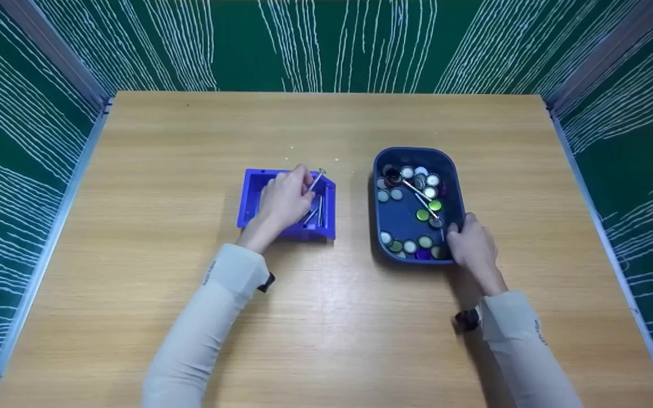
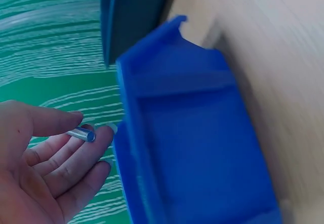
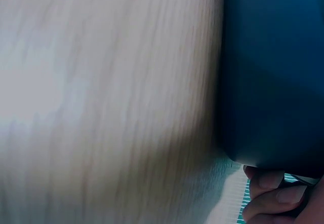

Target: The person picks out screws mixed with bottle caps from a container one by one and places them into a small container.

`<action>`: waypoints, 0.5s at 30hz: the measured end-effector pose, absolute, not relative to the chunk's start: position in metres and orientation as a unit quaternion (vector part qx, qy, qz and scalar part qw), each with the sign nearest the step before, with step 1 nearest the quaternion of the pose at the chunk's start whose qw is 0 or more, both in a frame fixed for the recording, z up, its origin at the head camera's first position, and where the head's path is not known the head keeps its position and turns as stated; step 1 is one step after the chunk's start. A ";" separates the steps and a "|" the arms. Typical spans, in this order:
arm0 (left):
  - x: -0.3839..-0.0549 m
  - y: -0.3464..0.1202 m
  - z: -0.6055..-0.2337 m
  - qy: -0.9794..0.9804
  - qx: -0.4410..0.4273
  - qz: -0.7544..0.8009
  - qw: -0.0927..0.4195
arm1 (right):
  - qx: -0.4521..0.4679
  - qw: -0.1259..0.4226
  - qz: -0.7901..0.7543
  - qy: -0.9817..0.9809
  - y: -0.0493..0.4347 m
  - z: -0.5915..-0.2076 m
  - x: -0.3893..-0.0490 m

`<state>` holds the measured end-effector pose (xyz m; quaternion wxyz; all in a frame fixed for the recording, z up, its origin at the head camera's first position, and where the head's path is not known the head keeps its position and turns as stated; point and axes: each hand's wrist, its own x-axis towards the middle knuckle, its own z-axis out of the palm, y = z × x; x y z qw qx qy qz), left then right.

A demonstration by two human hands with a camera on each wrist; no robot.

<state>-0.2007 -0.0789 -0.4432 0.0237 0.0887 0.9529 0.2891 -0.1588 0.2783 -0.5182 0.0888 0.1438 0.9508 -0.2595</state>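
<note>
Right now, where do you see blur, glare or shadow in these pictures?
Head view: fairly even light, soft shadows beside the bin and tray, a faint sheen on the table; left wrist view: table grain smeared, bin edges soft; right wrist view: washed-out glare at the left, table blurred, tray dark and short on detail.

Left hand (image 1: 285, 196) pinches while right hand (image 1: 473, 245) grips
</note>
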 end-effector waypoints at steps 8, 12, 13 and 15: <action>-0.205 -0.095 -0.459 0.973 0.095 0.197 0.079 | 0.143 0.084 -0.256 0.952 0.278 -0.519 -0.159; -0.209 -0.099 -0.466 0.975 0.089 0.178 0.098 | 0.144 0.088 -0.259 0.951 0.278 -0.519 -0.159; -0.211 -0.100 -0.467 0.975 0.089 0.174 0.102 | 0.144 0.090 -0.261 0.950 0.279 -0.519 -0.159; -0.212 -0.100 -0.469 0.975 0.093 0.170 0.106 | 0.145 0.092 -0.260 0.950 0.279 -0.518 -0.159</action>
